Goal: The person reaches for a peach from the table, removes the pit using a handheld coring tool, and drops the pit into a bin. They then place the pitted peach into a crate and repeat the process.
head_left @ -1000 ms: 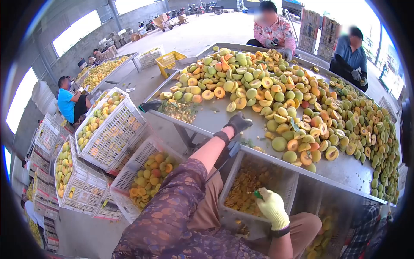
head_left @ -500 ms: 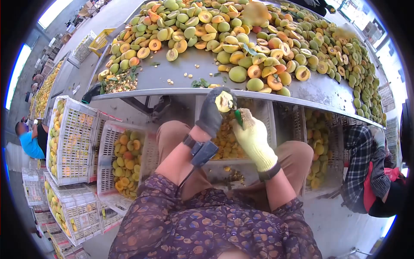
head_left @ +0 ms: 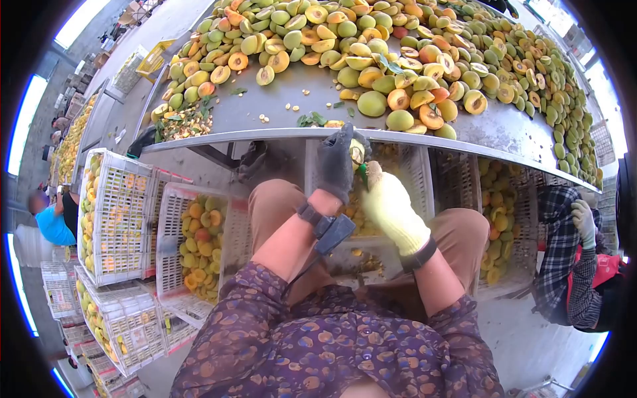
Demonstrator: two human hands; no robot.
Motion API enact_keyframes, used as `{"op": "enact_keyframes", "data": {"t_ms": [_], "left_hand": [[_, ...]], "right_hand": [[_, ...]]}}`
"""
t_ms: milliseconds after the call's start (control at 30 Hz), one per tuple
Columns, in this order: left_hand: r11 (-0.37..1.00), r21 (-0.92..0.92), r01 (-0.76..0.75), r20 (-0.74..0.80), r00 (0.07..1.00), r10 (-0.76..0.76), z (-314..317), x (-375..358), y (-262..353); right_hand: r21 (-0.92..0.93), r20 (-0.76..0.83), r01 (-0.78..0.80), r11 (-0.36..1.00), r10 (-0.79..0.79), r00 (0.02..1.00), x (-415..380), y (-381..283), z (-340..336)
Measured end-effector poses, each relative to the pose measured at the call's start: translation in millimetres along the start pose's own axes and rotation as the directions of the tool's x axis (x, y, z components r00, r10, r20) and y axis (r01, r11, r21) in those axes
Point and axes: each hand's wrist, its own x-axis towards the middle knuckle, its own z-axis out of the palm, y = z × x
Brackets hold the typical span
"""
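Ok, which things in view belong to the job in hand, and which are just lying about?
Likely in the job:
left hand, holding a fruit piece
right hand, holding a green-handled tool
fruit pile
metal table

Seemingly just lying about:
loose leaves
yellow crate

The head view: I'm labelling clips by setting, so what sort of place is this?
Probably a fruit-processing workplace: cut fruit lies heaped on a metal table, and slatted crates holding more fruit stand stacked at the picture's left.
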Motion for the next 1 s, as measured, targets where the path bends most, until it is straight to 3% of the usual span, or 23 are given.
{"op": "enact_keyframes", "data": {"t_ms": [33, 100, 167, 233, 267, 333, 367, 433, 467, 500, 567, 633, 667, 733, 800, 833, 900, 967, 1000], "left_hand": [[1.000, 0.007, 0.003, 0.000, 1.000, -0.003, 0, 2, 2], [0.988, 0.129, 0.088, -0.029, 0.996, -0.085, 2, 4, 4], [0.990, 0.133, 0.051, -0.054, 0.998, -0.045, 4, 4, 4], [0.996, 0.003, 0.094, -0.117, 0.989, -0.093, 3, 5, -1], [0.995, 0.009, 0.096, -0.119, 0.988, -0.094, 0, 8, -2], [0.959, 0.277, 0.057, 0.002, 0.998, -0.060, -6, 13, -1], [0.958, 0.282, 0.057, 0.007, 0.998, -0.062, -7, 14, -1], [0.945, 0.316, -0.088, 0.054, 0.996, 0.074, -4, 12, 2], [0.944, 0.320, -0.087, 0.056, 0.996, 0.072, -2, 11, 3], [0.922, 0.371, -0.110, 0.061, 0.994, 0.094, -1, 8, 4], [0.894, 0.428, -0.133, 0.075, 0.991, 0.111, 3, 5, 7], [0.918, 0.387, -0.088, -0.038, 0.993, 0.111, 9, 1, 8], [0.916, 0.393, -0.080, -0.031, 0.994, 0.100, 12, -3, 8], [0.978, 0.134, -0.158, -0.093, 0.981, 0.171, 16, -11, 13], [0.958, 0.187, -0.219, -0.120, 0.962, 0.244, 15, -10, 10], [0.930, 0.238, -0.279, -0.143, 0.938, 0.317, 14, -8, 9], [0.918, 0.279, -0.282, -0.078, 0.946, 0.315, 14, -3, 9], [0.906, 0.321, -0.277, -0.011, 0.955, 0.296, 11, 2, 15], [0.962, 0.229, -0.148, 0.251, 0.964, 0.089, 5, 7, 27]], "right_hand": [[0.007, 0.001, -0.003, 1.000, 0.003, 1.000, 3, 2, -7], [0.470, 0.259, -0.105, 0.876, -0.023, 0.966, 9, 5, -18], [0.479, 0.175, -0.030, 0.877, -0.063, 0.983, 8, 3, -12], [0.173, 0.098, -0.038, 0.984, 0.021, 0.995, 6, 1, -4], [0.179, 0.099, -0.040, 0.983, 0.022, 0.995, 5, 3, -3], [0.257, 0.143, -0.013, 0.966, -0.025, 0.989, 8, 8, -3], [0.260, 0.139, -0.016, 0.965, -0.021, 0.990, 9, 11, -5], [0.613, 0.204, 0.021, 0.790, -0.184, 0.961, 11, 8, -18], [0.591, 0.314, -0.058, 0.805, -0.164, 0.935, 10, 8, -28], [0.596, 0.312, -0.058, 0.801, -0.164, 0.936, 8, 7, -26], [0.449, 0.140, 0.014, 0.893, -0.086, 0.986, 3, 8, -13], [0.187, -0.006, -0.023, 0.982, 0.025, 1.000, 0, 8, 18], [0.190, -0.036, -0.041, 0.981, 0.049, 0.998, -3, 6, 24], [0.198, -0.059, -0.063, 0.978, 0.076, 0.995, -7, -1, 27], [0.402, -0.061, -0.039, 0.915, 0.069, 0.996, -1, -7, 25], [0.405, -0.061, -0.036, 0.914, 0.066, 0.996, 1, -9, 18], [0.686, 0.112, -0.038, 0.727, -0.053, 0.992, 4, -7, -4], [0.742, 0.337, -0.187, 0.644, -0.116, 0.934, 7, 2, -32], [0.700, 0.434, -0.232, 0.675, -0.144, 0.889, 8, 5, -50]]}}
